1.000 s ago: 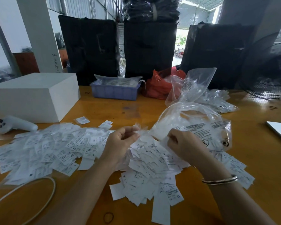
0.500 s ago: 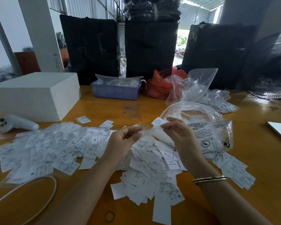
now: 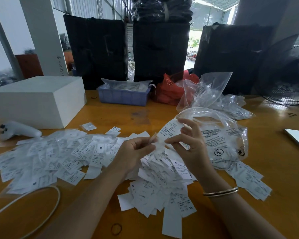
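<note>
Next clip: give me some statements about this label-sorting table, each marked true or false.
1. The right hand pinches a white printed label. True.
2. The bracelet is on the left wrist. False: it is on the right wrist.
3. The blue tray stands left of the red bag. True.
4. The white box lies on top of the label pile. False: it stands on the table beyond the pile.
5. The left hand lies flat on the table. False: it is raised, pinching a small thin piece.
</note>
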Motion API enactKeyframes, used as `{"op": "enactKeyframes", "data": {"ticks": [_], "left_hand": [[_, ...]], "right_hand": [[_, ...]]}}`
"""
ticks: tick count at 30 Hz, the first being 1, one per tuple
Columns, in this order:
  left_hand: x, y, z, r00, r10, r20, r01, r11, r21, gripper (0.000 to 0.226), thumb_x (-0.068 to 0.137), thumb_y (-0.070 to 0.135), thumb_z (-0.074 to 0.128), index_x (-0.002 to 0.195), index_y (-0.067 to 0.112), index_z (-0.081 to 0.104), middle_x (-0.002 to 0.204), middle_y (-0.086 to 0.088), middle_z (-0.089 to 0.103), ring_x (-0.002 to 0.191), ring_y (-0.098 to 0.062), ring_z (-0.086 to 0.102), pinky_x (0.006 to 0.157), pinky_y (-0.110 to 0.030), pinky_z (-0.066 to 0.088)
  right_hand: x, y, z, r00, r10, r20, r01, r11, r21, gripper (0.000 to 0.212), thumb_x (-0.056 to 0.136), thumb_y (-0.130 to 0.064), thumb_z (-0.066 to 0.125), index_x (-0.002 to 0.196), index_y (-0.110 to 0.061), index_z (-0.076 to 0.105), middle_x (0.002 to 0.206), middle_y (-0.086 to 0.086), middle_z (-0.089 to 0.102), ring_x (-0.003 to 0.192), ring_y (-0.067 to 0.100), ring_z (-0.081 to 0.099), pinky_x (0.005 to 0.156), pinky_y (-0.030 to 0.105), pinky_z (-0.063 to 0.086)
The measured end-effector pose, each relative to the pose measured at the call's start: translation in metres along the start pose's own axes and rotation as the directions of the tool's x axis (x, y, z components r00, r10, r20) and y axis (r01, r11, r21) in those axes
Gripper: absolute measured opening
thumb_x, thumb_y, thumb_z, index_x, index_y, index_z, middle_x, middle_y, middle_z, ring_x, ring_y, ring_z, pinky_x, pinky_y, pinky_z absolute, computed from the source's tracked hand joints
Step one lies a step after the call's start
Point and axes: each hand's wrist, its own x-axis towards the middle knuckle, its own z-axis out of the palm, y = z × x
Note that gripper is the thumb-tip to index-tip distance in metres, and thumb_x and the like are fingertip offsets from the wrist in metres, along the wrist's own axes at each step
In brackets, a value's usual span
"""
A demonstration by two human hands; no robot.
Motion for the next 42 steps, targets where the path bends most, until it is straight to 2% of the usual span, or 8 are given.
{"op": "enactKeyframes", "data": {"ticks": [6, 12, 15, 18, 23, 31, 39, 42], "left_hand": [[-0.001, 0.002, 0.000, 0.998, -0.036, 0.043, 0.038, 0.998, -0.040, 0.016, 0.083, 0.013, 0.068, 0.085, 0.027, 0.075, 0.087, 0.010, 0.075, 0.081, -0.001, 0.068, 0.066, -0.008, 0.048], [-0.003, 0.002, 0.000, 1.000, -0.013, 0.027, 0.012, 0.999, 0.033, 0.010, 0.078, 0.032, 0.068, 0.080, 0.024, 0.074, 0.075, 0.004, 0.073, 0.071, -0.004, 0.065, 0.067, -0.011, 0.049], [-0.002, 0.001, -0.002, 0.999, -0.025, 0.027, 0.025, 1.000, 0.017, 0.013, 0.074, 0.035, 0.069, 0.076, 0.024, 0.075, 0.073, 0.005, 0.073, 0.068, -0.003, 0.065, 0.065, -0.010, 0.049], [-0.001, 0.001, -0.001, 0.999, -0.046, 0.025, 0.046, 0.999, 0.027, 0.005, 0.078, 0.027, 0.072, 0.074, 0.025, 0.074, 0.076, 0.006, 0.074, 0.069, -0.003, 0.066, 0.065, -0.010, 0.050], [-0.001, 0.000, 0.000, 1.000, -0.018, -0.004, 0.018, 0.998, 0.054, 0.028, 0.083, 0.016, 0.070, 0.067, 0.038, 0.075, 0.074, 0.011, 0.073, 0.064, 0.002, 0.065, 0.060, -0.008, 0.048], [0.000, -0.003, -0.003, 0.997, 0.011, -0.078, -0.004, 0.996, 0.088, 0.009, 0.085, 0.022, 0.069, 0.082, 0.028, 0.074, 0.083, 0.012, 0.074, 0.078, 0.000, 0.069, 0.062, -0.007, 0.048], [0.005, -0.001, -0.010, 0.991, -0.002, -0.136, 0.016, 0.995, 0.098, 0.003, 0.080, 0.026, 0.073, 0.083, 0.027, 0.073, 0.080, 0.017, 0.072, 0.075, 0.004, 0.066, 0.061, -0.007, 0.047], [0.007, 0.002, -0.022, 0.959, 0.011, -0.284, 0.034, 0.987, 0.155, 0.001, 0.084, 0.033, 0.069, 0.083, 0.033, 0.069, 0.076, 0.018, 0.070, 0.069, 0.010, 0.062, 0.050, -0.005, 0.044]], "right_hand": [[0.000, -0.003, -0.004, 0.991, 0.058, 0.119, -0.060, 0.998, 0.007, 0.042, 0.079, 0.004, 0.069, 0.076, -0.038, 0.065, 0.129, -0.011, 0.041, 0.098, 0.005, 0.056, 0.089, 0.013, 0.042], [-0.004, -0.008, 0.000, 0.959, 0.059, 0.276, -0.062, 0.998, 0.001, 0.030, 0.082, 0.001, 0.066, 0.081, -0.029, 0.070, 0.131, -0.008, 0.044, 0.102, 0.015, 0.057, 0.090, 0.032, 0.048], [-0.002, -0.009, 0.001, 0.943, 0.266, 0.200, -0.319, 0.893, 0.317, 0.030, 0.087, -0.008, 0.054, 0.100, -0.030, 0.069, 0.132, -0.001, 0.050, 0.111, 0.016, 0.057, 0.094, 0.034, 0.049], [0.004, -0.008, -0.002, 0.865, 0.485, 0.128, -0.473, 0.707, 0.526, 0.025, 0.093, -0.009, 0.053, 0.112, -0.023, 0.062, 0.103, 0.003, 0.069, 0.092, 0.017, 0.068, 0.080, 0.027, 0.055], [0.001, -0.007, 0.004, 0.868, 0.486, 0.103, -0.489, 0.799, 0.350, 0.019, 0.087, 0.001, 0.061, 0.090, -0.018, 0.066, 0.070, -0.002, 0.072, 0.066, 0.007, 0.067, 0.062, 0.015, 0.051], [-0.007, -0.014, 0.021, 0.885, 0.390, 0.255, -0.433, 0.891, 0.139, 0.021, 0.086, -0.014, 0.065, 0.081, -0.034, 0.067, 0.074, -0.013, 0.070, 0.067, 0.001, 0.063, 0.061, 0.012, 0.049], [-0.002, -0.012, 0.009, 0.838, 0.396, 0.376, -0.455, 0.887, 0.079, 0.026, 0.093, -0.017, 0.056, 0.089, -0.040, 0.067, 0.094, -0.010, 0.067, 0.084, 0.015, 0.061, 0.072, 0.026, 0.050], [0.006, -0.009, -0.005, 0.959, 0.263, 0.102, -0.265, 0.964, 0.011, 0.029, 0.091, -0.009, 0.054, 0.093, -0.036, 0.063, 0.099, -0.017, 0.063, 0.084, 0.001, 0.059, 0.073, 0.014, 0.049]]}}
